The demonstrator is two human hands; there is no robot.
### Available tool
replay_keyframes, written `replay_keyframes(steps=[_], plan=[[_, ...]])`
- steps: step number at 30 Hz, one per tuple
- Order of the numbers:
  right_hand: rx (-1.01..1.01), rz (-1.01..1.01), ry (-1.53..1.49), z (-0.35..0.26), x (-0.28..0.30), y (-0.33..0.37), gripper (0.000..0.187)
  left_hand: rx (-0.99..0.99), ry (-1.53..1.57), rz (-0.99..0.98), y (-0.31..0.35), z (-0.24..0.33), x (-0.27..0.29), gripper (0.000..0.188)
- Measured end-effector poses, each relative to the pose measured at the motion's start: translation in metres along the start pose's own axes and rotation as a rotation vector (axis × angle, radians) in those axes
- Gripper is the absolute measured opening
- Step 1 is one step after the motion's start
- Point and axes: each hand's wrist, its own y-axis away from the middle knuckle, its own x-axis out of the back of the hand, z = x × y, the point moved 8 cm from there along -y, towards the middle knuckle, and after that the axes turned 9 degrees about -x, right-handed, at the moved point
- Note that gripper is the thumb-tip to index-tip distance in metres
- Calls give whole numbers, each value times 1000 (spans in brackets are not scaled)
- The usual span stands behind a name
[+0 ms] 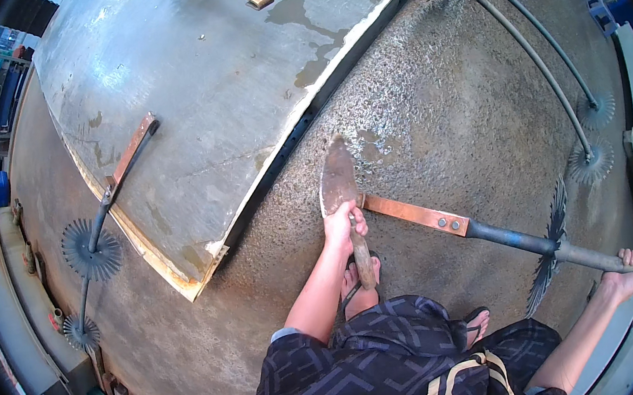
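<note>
My left hand (345, 225) is closed around a rusty broad-bladed tool (338, 175). Its blade points away from me and its wooden handle hangs below my fist; whether it is a knife or a trowel I cannot tell. On the right, my right hand (627, 276) is wrapped round a grey metal rod (512, 239). A flat copper bar (416, 215) is bolted to the rod's near-left end, and its tip meets the blade's edge beside my left hand. A dark, finned disc (549, 247) sits on the rod between the bolts and my right hand.
A large grey metal sheet (191, 126) with a pale frayed edge lies ahead to the left. A similar copper-ended rod (122, 169) with finned discs rests on its left corner. More rods (543, 62) lie at the far right. The floor (434, 129) is brown, rough and partly wet.
</note>
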Motion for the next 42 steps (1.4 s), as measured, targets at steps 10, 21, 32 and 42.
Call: replay_keyframes(steps=[10,21,32,42], plan=[[-4,20,-7,0,5,-3,23,-30,-4,8,-2,1,-3,17],[27,49,0,1,2,2,22,-28,-4,24,-12,-1,1,21],[12,25,-3,2,3,-3,22,-35,-28,25,-11,5,-3,20],[5,74,-51,10,6,0,21,-57,-232,20,-5,2,8,25]])
